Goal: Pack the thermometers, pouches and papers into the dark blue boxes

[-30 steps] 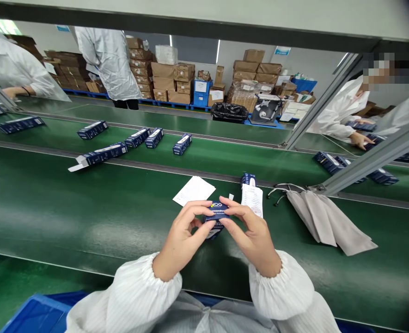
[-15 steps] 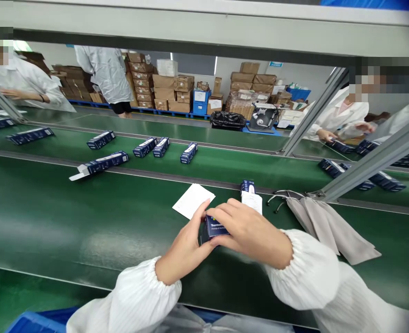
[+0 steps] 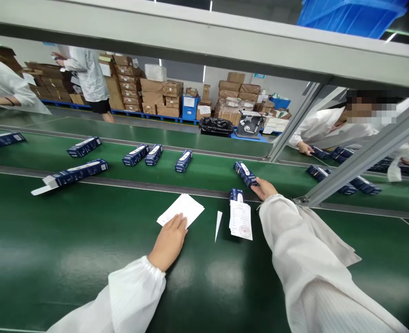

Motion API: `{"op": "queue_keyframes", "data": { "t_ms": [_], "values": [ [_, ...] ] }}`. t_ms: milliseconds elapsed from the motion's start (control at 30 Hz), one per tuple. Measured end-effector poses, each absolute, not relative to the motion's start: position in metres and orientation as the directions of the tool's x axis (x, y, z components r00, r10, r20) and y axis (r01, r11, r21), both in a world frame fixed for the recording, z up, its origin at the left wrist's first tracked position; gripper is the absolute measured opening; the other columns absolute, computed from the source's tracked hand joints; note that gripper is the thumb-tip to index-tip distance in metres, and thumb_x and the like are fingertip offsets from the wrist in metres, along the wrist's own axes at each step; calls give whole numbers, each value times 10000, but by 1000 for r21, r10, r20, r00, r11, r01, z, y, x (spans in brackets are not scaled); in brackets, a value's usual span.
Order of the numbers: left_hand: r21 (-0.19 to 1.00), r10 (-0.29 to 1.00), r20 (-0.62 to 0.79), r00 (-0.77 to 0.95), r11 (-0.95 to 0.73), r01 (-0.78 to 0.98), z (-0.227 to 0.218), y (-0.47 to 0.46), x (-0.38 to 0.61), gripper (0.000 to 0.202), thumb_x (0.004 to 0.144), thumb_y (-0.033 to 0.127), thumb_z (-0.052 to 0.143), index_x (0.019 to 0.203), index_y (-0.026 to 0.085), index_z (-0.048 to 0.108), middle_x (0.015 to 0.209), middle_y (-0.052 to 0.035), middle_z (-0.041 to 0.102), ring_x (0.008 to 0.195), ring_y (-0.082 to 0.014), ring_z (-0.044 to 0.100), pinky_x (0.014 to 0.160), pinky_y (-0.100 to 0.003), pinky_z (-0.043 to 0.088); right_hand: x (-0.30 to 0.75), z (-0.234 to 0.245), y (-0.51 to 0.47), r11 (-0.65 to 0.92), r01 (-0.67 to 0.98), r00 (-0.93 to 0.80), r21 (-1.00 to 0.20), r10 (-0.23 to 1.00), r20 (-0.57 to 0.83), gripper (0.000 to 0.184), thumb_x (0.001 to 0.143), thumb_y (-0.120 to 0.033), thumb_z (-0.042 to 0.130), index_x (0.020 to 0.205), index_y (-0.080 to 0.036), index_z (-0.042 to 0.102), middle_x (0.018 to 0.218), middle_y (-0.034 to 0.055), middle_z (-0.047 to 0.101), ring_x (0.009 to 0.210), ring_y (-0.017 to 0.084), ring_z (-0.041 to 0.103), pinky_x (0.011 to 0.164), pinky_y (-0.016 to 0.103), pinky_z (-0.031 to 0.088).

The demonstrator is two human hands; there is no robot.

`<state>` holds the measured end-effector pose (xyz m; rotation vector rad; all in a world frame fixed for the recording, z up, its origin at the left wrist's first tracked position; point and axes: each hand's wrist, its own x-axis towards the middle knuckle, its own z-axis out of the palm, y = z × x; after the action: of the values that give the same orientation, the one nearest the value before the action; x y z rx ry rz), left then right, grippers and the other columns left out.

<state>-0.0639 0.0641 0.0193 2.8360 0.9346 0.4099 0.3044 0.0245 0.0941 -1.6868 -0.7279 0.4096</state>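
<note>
My left hand [image 3: 169, 241] rests its fingers on a stack of white paper sheets [image 3: 182, 206] on the near green surface. My right hand [image 3: 265, 188] reaches out and grips the near end of a dark blue thermometer box [image 3: 244, 174] on the green belt beyond the divider. Between my hands, another blue box [image 3: 236, 195] has a pile of printed slips [image 3: 241, 219] against it, the top one bearing a red stamp. A thin white paper sliver [image 3: 218, 225] lies left of those slips.
Several blue boxes [image 3: 183, 161] lie along the belt. One box [image 3: 76, 174] has its end flap open at left. Grey cloth pouches [image 3: 332, 233] lie partly under my right sleeve. A slanted metal post [image 3: 363, 152] stands at right. Co-workers in white coats are across the line.
My hands have parted. The box they held together now lies on the far belt under my right hand. My left hand has moved to the white papers. A paper sliver has come into view.
</note>
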Motion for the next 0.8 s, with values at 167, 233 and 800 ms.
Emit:
{"op": "queue_keyframes", "data": {
  "t_ms": [167,233,800],
  "values": [
    [290,604,-45,796,-754,589,64,82,-65,417,928,188,286,1205,147,594,1236,-117,623,1119,-239,595,962,-351,439,277,96,-11,-141,320,651,-937,751,110,212,830,-295,606,1007,-188,656,975,46,682,907,169,643,917,356,502],
    [265,609,-136,781,-738,621,75,90,-55,431,907,145,271,1177,163,606,1164,-113,654,1029,-234,631,895,-344,456,252,96,-44,-120,481,502,-868,850,161,246,754,-321,693,975,-213,689,1044,43,684,1012,213,617,1000,397,442],
    [816,856,137,498,-383,434,118,29,-70,403,914,426,380,1222,218,536,1121,-73,647,1015,-258,600,872,-353,465,204,72,-93,40,848,63,-528,983,175,22,768,-199,662,781,-210,676,1121,59,607,1060,207,570,958,380,432]
  ]
}}
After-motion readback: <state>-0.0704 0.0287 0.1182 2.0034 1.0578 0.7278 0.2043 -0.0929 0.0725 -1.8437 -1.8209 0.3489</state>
